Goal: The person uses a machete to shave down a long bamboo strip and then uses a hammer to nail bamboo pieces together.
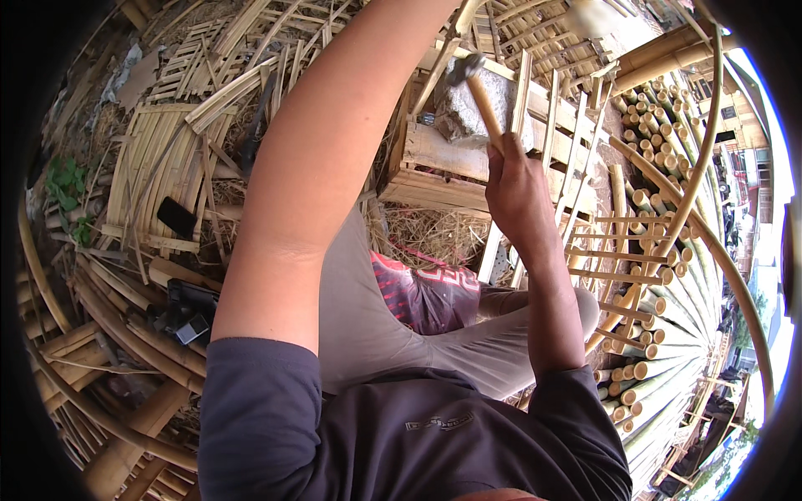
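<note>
Hammer (485,106) is gripped by its wooden handle in closed right hand (518,190), dark head (464,70) held at pale stone block (456,119); whether block is touched cannot be told. Block is borne by slatted wooden crate (434,156) ahead of legs. Left arm (309,159) is stretched to top edge; left hand is cut off there, so its grip cannot be told. Bamboo poles (654,125) are stacked at right; dark flat slab (176,216) is seen on slats (159,154) at left.
</note>
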`<state>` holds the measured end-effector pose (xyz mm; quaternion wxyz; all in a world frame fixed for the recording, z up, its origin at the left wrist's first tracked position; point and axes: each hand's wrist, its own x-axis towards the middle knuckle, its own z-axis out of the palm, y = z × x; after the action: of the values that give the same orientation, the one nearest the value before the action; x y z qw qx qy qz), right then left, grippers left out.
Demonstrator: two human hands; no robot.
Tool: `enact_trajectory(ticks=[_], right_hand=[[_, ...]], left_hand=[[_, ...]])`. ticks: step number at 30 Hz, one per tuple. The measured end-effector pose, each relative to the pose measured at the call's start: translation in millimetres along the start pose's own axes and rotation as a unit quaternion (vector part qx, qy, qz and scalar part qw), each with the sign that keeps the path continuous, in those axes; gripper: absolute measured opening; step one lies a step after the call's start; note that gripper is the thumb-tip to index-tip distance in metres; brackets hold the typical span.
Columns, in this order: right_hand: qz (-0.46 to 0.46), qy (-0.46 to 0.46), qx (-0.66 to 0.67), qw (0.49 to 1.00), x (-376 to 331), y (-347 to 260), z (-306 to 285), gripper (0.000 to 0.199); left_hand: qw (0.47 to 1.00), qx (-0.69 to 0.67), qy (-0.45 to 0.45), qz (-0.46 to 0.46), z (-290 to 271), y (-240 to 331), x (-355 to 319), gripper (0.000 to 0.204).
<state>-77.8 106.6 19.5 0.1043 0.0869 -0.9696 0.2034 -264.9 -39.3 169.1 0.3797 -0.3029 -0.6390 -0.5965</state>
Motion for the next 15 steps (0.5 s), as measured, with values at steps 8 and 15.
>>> enact_trajectory(ticks=[8, 15], right_hand=[[-0.064, 0.147, 0.074, 0.984, -2, -43, -47, 0.01], [0.008, 0.027, 0.046, 0.999, -1, 6, 13, 0.017]], left_hand=[[0.999, -0.052, 0.009, 0.006, 2, -7, 4, 0.052], [0.999, -0.012, 0.008, -0.045, 6, 6, 1, 0.05]])
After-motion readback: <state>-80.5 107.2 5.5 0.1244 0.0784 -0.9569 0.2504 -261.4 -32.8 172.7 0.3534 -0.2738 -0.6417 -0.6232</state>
